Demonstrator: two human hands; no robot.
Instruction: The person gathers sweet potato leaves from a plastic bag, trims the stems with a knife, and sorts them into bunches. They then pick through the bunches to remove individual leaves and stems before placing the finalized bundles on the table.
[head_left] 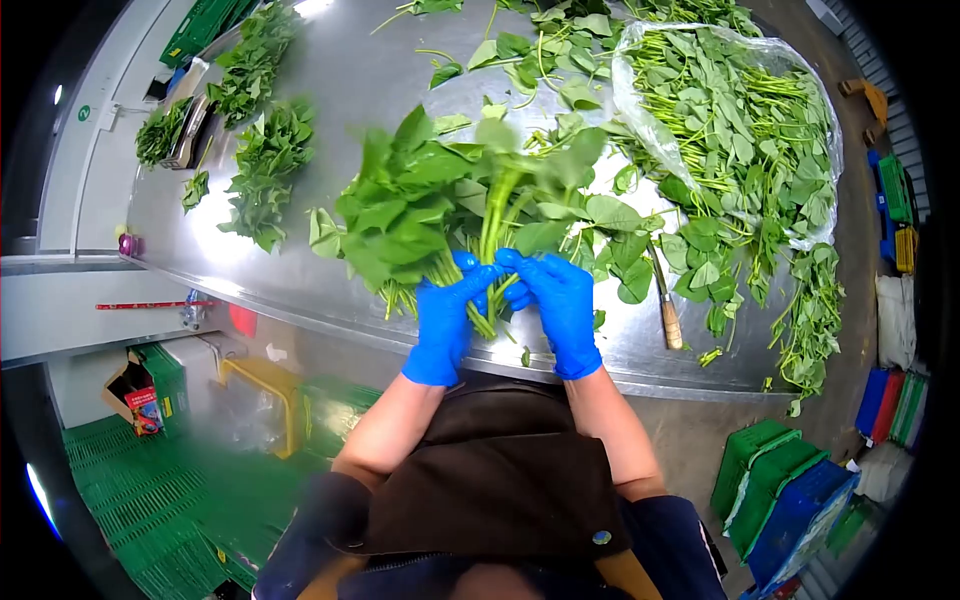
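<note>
Both hands wear blue gloves and meet over the near edge of the metal table. My left hand (443,320) is closed around the stems of a bunch of leafy greens (395,205), whose leaves fan out up and to the left. With bent fingers, my right hand (555,305) pinches more green stems (497,215) beside that bunch; the fingertips of the two hands nearly touch. Some leaves there are blurred. A knife (668,305) with a wooden handle lies on the table to the right of my right hand, among loose leaves (620,245).
A large heap of greens (730,130) lies on clear plastic (640,120) at the right of the metal table (370,70). Bundled greens (270,165) rest at the left, near a small box (190,135). Green crates (150,500) stand below left; more crates (765,480) stand below right.
</note>
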